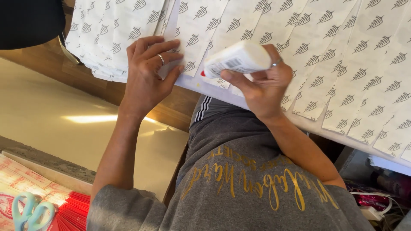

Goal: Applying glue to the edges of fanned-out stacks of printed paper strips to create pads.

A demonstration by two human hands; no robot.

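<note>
My right hand [262,83] grips a white glue bottle [236,59] with a red tip, held sideways so the tip points left over white paper strips [342,64] printed with grey leaf marks. My left hand [147,72], a ring on one finger, presses flat with spread fingers on the edge of one strip [182,40], just left of the bottle's tip. The strips lie fanned side by side across the wooden table [102,87].
A stack of the same printed paper [102,38] lies at the top left. Teal-handled scissors [28,211] and red fan-like sticks [70,214] lie at the bottom left. Cables and a white power strip [376,209] sit at the bottom right. A dark object [30,21] fills the top left corner.
</note>
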